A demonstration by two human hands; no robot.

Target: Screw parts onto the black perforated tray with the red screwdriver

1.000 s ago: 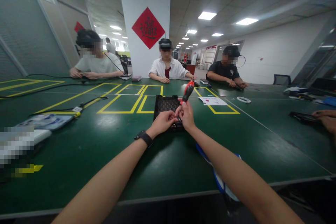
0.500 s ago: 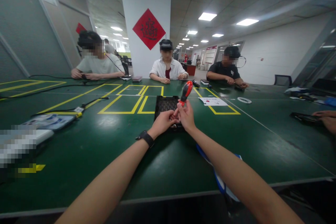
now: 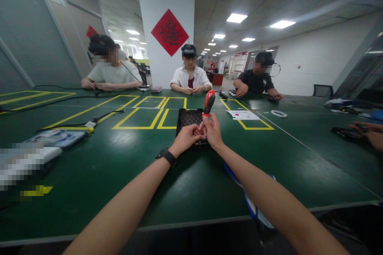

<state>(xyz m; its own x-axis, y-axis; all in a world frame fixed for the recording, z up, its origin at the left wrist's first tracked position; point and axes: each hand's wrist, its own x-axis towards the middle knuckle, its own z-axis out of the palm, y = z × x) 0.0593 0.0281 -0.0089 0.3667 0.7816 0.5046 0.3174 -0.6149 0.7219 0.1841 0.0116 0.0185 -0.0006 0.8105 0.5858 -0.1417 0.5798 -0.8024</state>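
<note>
A screwdriver point(image 3: 209, 101) with a red and black handle stands almost upright over a black case point(image 3: 189, 118). My right hand point(image 3: 213, 132) is closed round its lower end, just under the handle. Pinched together at the thin shaft is my left hand point(image 3: 188, 137), with a dark band on the wrist; its fingertips touch those of the right hand. Both hands rest at the near end of the case, whose patterned inside shows beyond them. The screwdriver's tip, and anything small between the fingers, is hidden.
The green table point(image 3: 125, 191) bears yellow tape outlines. A paper sheet point(image 3: 243, 115) and a white ring point(image 3: 279, 114) lie to the right, a blue-and-white pouch point(image 3: 64, 136) and black cable to the left. Blue-edged material hangs under my right forearm. Several people sit around the table.
The screwdriver's handle has swung left and become more upright. My hands have barely moved. Across the table, one person has brought their hands together.
</note>
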